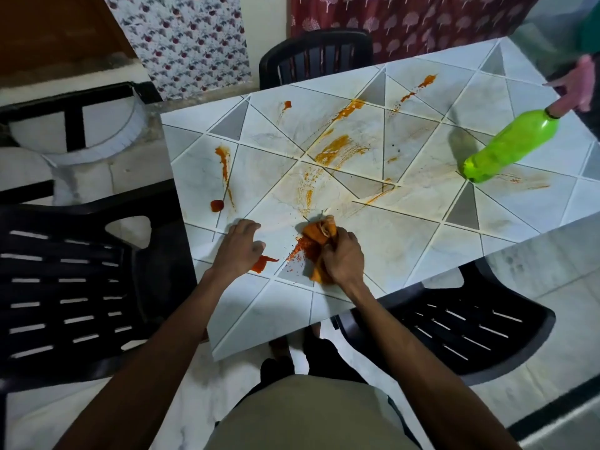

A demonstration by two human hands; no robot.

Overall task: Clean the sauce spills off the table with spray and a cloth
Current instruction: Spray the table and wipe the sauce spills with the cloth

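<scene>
A black chair stands before a maroon curtain

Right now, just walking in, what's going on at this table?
A person is wiping up spilled sauce. Their right hand grips a bunched orange cloth on a red smear near the front edge of the table, while the left hand rests on the surface beside it. Orange streaks cover the middle. At the far right, someone else's hand tilts a green bottle by its neck.
</scene>
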